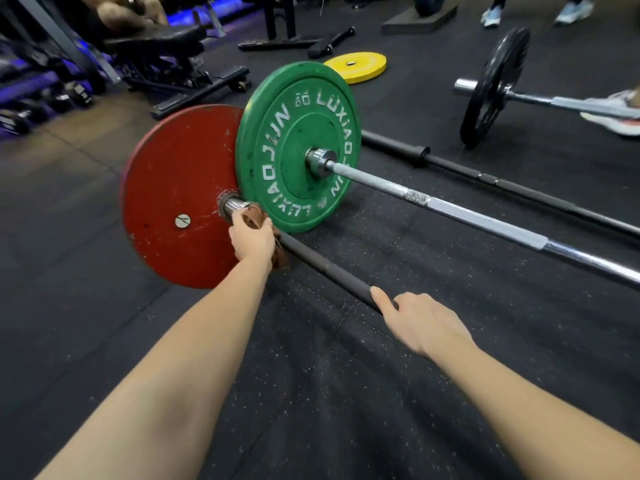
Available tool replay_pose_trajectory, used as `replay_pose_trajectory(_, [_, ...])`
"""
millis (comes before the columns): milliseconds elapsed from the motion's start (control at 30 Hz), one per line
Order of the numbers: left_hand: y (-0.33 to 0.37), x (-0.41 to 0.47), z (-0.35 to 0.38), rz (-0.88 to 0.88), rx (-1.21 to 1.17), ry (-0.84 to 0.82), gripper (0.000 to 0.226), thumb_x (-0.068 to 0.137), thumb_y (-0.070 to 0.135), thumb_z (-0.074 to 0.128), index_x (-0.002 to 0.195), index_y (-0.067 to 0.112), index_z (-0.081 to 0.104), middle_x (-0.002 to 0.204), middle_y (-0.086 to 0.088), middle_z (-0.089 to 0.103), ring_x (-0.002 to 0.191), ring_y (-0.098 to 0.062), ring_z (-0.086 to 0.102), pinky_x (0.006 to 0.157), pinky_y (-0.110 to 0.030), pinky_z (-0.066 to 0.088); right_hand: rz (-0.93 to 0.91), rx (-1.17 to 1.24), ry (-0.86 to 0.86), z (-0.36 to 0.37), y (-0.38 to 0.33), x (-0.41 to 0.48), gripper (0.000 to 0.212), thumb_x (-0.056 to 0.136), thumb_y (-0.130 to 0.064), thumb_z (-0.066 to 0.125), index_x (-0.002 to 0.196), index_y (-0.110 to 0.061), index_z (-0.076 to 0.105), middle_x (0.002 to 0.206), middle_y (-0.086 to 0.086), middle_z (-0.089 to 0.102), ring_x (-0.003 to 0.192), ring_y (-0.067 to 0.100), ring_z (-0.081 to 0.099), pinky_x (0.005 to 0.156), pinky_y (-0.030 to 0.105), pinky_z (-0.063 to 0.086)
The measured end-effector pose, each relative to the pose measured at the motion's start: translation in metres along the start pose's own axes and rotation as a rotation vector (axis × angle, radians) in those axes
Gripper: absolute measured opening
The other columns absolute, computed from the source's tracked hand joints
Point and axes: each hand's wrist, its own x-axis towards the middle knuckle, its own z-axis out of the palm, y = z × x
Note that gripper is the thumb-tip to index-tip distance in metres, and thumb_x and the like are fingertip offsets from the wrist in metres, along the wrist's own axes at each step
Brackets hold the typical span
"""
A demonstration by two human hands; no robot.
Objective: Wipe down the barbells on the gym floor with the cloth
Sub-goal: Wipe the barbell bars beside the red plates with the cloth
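As right hand (420, 323) grips barbell (332, 271), left hand (251, 237) clasps cloth (253, 218) around it.

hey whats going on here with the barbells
A person is wiping a black barbell that lies on the gym floor. Their left hand holds a brown cloth wrapped round the bar right beside the red plate, while the right hand holds the same bar further along. A silver barbell with a green plate lies just beyond it, with no cloth on it.
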Motion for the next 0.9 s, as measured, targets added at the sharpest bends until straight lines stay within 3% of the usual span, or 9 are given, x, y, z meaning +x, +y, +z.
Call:
replay_pose_trajectory(133, [-0.013, -0.025, 0.005, -0.085, -0.194, -0.024, 0.054, 0.095, 0.020, 0.063, 0.143, 0.030, 0.040, 0.127, -0.001, 0.042, 0.095, -0.024, 0.051, 0.081, -0.031, 0.040, -0.007, -0.011, -0.008, -0.001, -0.003, -0.002, 0.072, 0.098, -0.073, 0.010, 0.085, -0.022, 0.060, 0.086, -0.001, 0.060, 0.081, 0.024, 0.060, 0.078, 0.040, 0.049])
replay_pose_trajectory(233, [-0.019, -0.016, 0.001, -0.036, -0.175, -0.079, 0.057, 0.093, 0.015, 0.061, 0.142, 0.030, 0.037, 0.130, -0.003, 0.045, 0.102, -0.024, 0.052, 0.088, -0.036, 0.046, -0.006, -0.020, -0.003, -0.001, -0.004, -0.002, 0.073, 0.098, -0.072, 0.010, 0.084, -0.021, 0.060, 0.087, 0.001, 0.061, 0.082, 0.026, 0.061, 0.079, 0.041, 0.050])
replay_pose_trajectory(400, [-0.013, 0.024, -0.006, -0.026, -0.196, 0.011, 0.058, 0.092, 0.011, 0.068, 0.137, 0.024, 0.033, 0.141, -0.011, 0.045, 0.120, -0.027, 0.055, 0.106, -0.042, 0.048, 0.006, -0.030, -0.016, 0.001, -0.004, 0.000, 0.074, 0.099, -0.072, 0.009, 0.082, -0.020, 0.058, 0.086, 0.002, 0.061, 0.079, 0.025, 0.060, 0.078, 0.040, 0.050])
replay_pose_trajectory(533, [-0.015, 0.024, 0.002, -0.067, -0.202, 0.051, 0.054, 0.094, 0.018, 0.067, 0.134, 0.019, 0.030, 0.140, -0.009, 0.047, 0.116, -0.026, 0.056, 0.104, -0.041, 0.048, 0.009, -0.027, -0.024, 0.001, -0.003, 0.001, 0.075, 0.097, -0.074, 0.008, 0.080, -0.019, 0.056, 0.084, 0.001, 0.062, 0.077, 0.023, 0.060, 0.079, 0.040, 0.051])
replay_pose_trajectory(633, [-0.006, 0.022, -0.001, -0.087, -0.212, 0.094, 0.057, 0.091, 0.013, 0.071, 0.129, 0.019, 0.029, 0.125, -0.009, 0.053, 0.108, -0.029, 0.060, 0.099, -0.042, 0.052, 0.001, -0.023, -0.021, 0.000, -0.003, 0.001, 0.074, 0.098, -0.073, 0.008, 0.080, -0.019, 0.055, 0.083, 0.001, 0.062, 0.077, 0.022, 0.060, 0.079, 0.039, 0.052])
replay_pose_trajectory(700, [0.008, 0.022, -0.008, 0.025, -0.121, 0.116, 0.058, 0.086, 0.009, 0.073, 0.125, 0.019, 0.031, 0.123, -0.008, 0.049, 0.107, -0.028, 0.059, 0.095, -0.038, 0.051, -0.012, -0.028, -0.016, -0.001, -0.003, 0.001, 0.073, 0.098, -0.073, 0.008, 0.079, -0.019, 0.054, 0.084, 0.001, 0.061, 0.078, 0.023, 0.061, 0.080, 0.039, 0.052])
replay_pose_trajectory(767, [0.028, 0.025, -0.016, 0.290, 0.088, 0.072, 0.053, 0.083, 0.009, 0.075, 0.120, 0.020, 0.038, 0.130, -0.009, 0.044, 0.102, -0.023, 0.055, 0.091, -0.036, 0.049, -0.025, -0.032, -0.008, 0.000, -0.003, 0.000, 0.072, 0.098, -0.073, 0.008, 0.079, -0.020, 0.054, 0.084, 0.001, 0.061, 0.081, 0.026, 0.061, 0.082, 0.040, 0.052])
replay_pose_trajectory(833, [0.049, 0.031, -0.021, 0.585, 0.345, -0.019, 0.046, 0.081, 0.011, 0.078, 0.115, 0.021, 0.049, 0.130, -0.009, 0.040, 0.098, -0.023, 0.053, 0.089, -0.036, 0.048, -0.034, -0.040, 0.005, 0.000, -0.003, 0.000, 0.073, 0.098, -0.072, 0.008, 0.081, -0.020, 0.056, 0.084, 0.001, 0.061, 0.082, 0.027, 0.062, 0.082, 0.040, 0.052])
replay_pose_trajectory(900, [0.060, 0.041, -0.018, 0.710, 0.612, -0.167, 0.042, 0.080, 0.017, 0.082, 0.115, 0.024, 0.059, 0.125, -0.009, 0.044, 0.103, -0.030, 0.056, 0.091, -0.042, 0.051, -0.035, -0.046, 0.007, 0.000, -0.004, -0.001, 0.075, 0.098, -0.072, 0.008, 0.083, -0.019, 0.058, 0.084, 0.001, 0.062, 0.082, 0.027, 0.062, 0.082, 0.040, 0.053])
